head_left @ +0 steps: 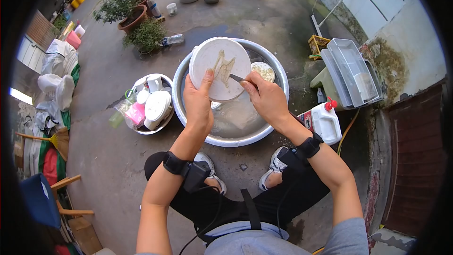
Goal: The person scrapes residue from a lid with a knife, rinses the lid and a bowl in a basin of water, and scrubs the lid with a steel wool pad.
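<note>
A round white lid [207,61] with a yellowish-brown residue patch is tilted up above a large metal basin [277,66]. My left hand [200,99] grips the lid's lower left edge, thumb on its face. In my right hand [265,95] is a thin dark tool [237,78], its tip touching the lid beside the residue. Cloudy water [238,118] fills the basin below. Another round piece with residue [263,71] lies in the basin, right of the lid.
Left of the basin stands a bowl [161,129] of white containers and plastic bags. A white jug [325,123] with a red cap and stacked clear bins [351,73] are on the right. Potted plants [133,19] and a bottle [173,39] lie beyond.
</note>
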